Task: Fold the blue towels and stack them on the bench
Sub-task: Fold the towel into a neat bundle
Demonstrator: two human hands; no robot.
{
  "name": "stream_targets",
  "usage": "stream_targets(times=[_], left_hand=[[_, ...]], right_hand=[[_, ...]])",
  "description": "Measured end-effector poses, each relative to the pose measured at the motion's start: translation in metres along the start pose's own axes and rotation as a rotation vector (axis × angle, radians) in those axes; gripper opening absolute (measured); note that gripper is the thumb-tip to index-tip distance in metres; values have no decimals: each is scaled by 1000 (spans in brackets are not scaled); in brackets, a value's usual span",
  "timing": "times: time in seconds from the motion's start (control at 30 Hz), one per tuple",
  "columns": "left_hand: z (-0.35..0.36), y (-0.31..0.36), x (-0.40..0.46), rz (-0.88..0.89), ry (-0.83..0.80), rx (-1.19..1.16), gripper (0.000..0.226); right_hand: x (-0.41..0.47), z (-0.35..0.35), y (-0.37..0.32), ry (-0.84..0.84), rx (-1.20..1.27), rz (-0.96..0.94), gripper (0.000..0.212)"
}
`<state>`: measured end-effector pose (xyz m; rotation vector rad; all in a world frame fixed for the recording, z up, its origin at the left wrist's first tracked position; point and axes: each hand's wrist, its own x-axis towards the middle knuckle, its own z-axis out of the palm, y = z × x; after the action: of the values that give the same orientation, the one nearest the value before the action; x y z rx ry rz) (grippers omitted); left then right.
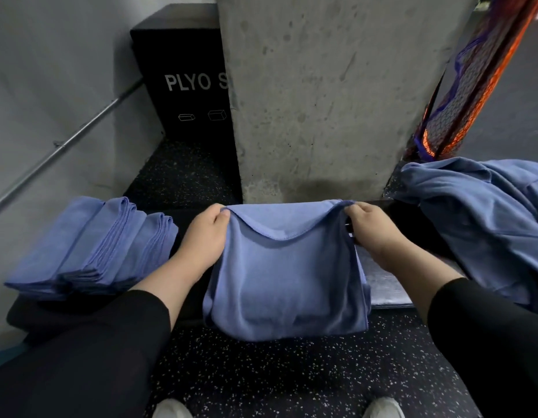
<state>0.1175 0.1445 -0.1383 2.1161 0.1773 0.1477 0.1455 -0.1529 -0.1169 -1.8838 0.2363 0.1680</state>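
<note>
Both hands (201, 236) (373, 233) pinching towel (285, 282) corners

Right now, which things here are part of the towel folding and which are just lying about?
Job: held towel, left hand, right hand, folded stack, unfolded pile, bench.
Lying about: plyo box, orange net, concrete pillar.

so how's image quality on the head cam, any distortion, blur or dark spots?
Head view: strong wide-angle bowing, the wall rail and pillar lean; dim lighting, corners vignetted; held towel and both hands, left and right, reasonably sharp; sleeves nearly black.
</note>
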Motion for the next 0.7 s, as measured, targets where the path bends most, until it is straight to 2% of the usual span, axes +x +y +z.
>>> stream_targets(times=[0.17,0.3,0.47,0.7], left_hand=[[15,-15,8,42,-133,378,36],[13,-13,6,69,-153,492,39],[-2,-13,-6,42,-282,534,37],[-26,-15,-23,13,-431,497,40]], right_hand=[[9,10,13,-38,-442,-16,30],[3,12,9,-54,-616,-70,28],[-15,6,3,-151,-694,-7,28],[-39,-15,3,-331,-650,-2,29]])
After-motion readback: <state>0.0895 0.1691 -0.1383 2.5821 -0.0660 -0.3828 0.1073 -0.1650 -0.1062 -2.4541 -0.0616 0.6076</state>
